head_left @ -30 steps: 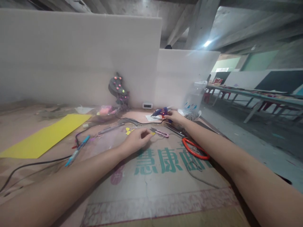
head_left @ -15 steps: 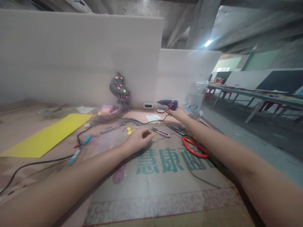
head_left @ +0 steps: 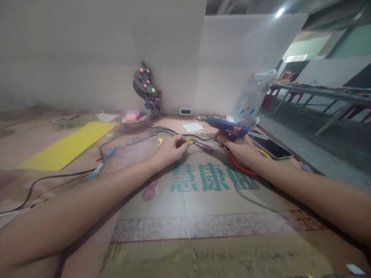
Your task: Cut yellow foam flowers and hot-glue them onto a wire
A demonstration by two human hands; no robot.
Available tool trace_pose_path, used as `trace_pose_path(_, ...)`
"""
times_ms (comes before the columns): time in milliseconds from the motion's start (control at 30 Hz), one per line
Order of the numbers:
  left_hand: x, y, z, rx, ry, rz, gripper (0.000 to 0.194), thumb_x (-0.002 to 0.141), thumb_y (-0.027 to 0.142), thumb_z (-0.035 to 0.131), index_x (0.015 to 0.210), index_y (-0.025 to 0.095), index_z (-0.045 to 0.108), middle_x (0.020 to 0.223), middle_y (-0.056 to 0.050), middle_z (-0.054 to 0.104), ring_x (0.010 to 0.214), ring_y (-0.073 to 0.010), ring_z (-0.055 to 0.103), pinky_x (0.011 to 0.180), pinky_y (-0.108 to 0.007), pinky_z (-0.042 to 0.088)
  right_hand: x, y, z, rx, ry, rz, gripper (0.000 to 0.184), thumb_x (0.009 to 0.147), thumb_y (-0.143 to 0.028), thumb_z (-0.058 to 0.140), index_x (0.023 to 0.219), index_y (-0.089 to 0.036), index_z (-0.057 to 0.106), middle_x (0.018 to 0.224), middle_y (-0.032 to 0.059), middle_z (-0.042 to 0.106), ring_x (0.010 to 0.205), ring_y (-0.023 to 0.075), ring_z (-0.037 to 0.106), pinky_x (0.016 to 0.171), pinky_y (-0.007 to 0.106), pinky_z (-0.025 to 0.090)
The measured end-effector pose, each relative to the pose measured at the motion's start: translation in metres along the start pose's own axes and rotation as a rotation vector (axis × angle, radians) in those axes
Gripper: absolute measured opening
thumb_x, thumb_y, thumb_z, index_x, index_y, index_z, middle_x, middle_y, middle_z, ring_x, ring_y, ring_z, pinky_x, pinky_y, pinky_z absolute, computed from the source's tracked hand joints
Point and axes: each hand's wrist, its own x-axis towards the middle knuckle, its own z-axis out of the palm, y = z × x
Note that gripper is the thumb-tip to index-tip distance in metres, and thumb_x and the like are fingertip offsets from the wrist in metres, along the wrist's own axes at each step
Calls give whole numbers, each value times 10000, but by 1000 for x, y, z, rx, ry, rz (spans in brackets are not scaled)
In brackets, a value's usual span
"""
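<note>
My right hand (head_left: 242,148) grips a blue glue gun (head_left: 224,125) with a small red light, its nozzle pointing left, just above the cardboard. My left hand (head_left: 169,150) rests on the cardboard with its fingers pinched on a small yellow piece (head_left: 190,142). The nozzle is a short way right of that piece. Another small yellow piece (head_left: 160,141) lies just left of the left hand. A black cord (head_left: 174,134) runs from behind the left hand toward the gun.
Cardboard sheet with green characters (head_left: 203,193) covers the table. Red-handled scissors (head_left: 242,168) lie under my right wrist, small pink scissors (head_left: 204,145) between the hands, a phone (head_left: 272,147) at right, a blue pen (head_left: 102,166) and yellow paper (head_left: 69,146) at left, white partition walls behind.
My right hand lifted the glue gun from the far side of the table and brought it nearer, toward the left hand. The view tilted down; the left hand stayed put.
</note>
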Motion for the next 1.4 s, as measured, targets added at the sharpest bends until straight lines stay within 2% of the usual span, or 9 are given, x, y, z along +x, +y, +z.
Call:
trace_pose_path(167, 0, 3, -3, 41, 26, -11, 203, 871, 330, 497, 774, 164, 563, 744, -16, 619, 694, -151, 549, 643, -253, 398, -1, -1, 0, -28, -15, 54, 351, 857, -510, 584, 811, -178, 691, 642, 30, 640, 638, 180, 604, 647, 297, 476)
trace_pose_path(333, 2, -1, -2, 58, 45, 21, 195, 865, 322, 506, 763, 167, 564, 746, -11, 621, 700, -149, 549, 653, -253, 401, -3, -7, 0, -27, -86, -47, 358, 851, -541, 584, 767, -216, 711, 754, 47, 701, 781, 223, 652, 839, 374, 507)
trace_pose_path(400, 2, -4, -1, 50, 52, 24, 192, 866, 323, 505, 777, 168, 572, 761, -9, 634, 707, -151, 558, 657, -256, 403, -5, -10, 0, 2, -122, -48, 353, 845, -541, 586, 764, -222, 713, 802, 50, 721, 829, 241, 663, 870, 407, 515)
trace_pose_path(500, 2, -6, -1, 34, 55, 22, 188, 870, 326, 504, 798, 171, 580, 773, -8, 648, 716, -154, 572, 663, -260, 406, -6, -14, 1, 11, -161, -23, 346, 835, -530, 599, 729, -219, 706, 807, 55, 729, 839, 253, 669, 846, 423, 538)
trace_pose_path(633, 2, -6, -1, 20, 62, 15, 191, 871, 333, 507, 791, 174, 575, 766, -5, 650, 706, -154, 574, 656, -258, 406, -8, -13, 3, 29, -151, -25, 361, 809, -561, 625, 676, -228, 665, 730, 49, 703, 779, 252, 672, 795, 419, 561)
trace_pose_path(933, 2, -4, -3, 16, 64, 17, 206, 875, 339, 501, 779, 173, 575, 781, -15, 658, 715, -156, 575, 665, -256, 407, -8, -15, 5, 54, -177, -46, 368, 798, -557, 641, 911, -210, 691, 912, 84, 734, 954, 305, 675, 904, 476, 545)
trace_pose_path(1200, 3, -4, -2, -11, 63, 16, 204, 882, 332, 506, 776, 169, 567, 755, -10, 639, 703, -152, 570, 648, -255, 402, -5, -12, 5, 72, -208, -45, 284, 814, -438, 668, 994, -220, 701, 999, 78, 738, 1004, 306, 675, 959, 453, 537)
trace_pose_path(1400, 3, -5, -1, -27, 63, 19, 211, 875, 343, 513, 772, 169, 572, 748, -10, 638, 697, -151, 568, 649, -256, 400, -3, -8, 7, 61, -210, -49, 297, 812, -458, 664, 991, -223, 697, 960, 78, 740, 1004, 308, 678, 962, 468, 534)
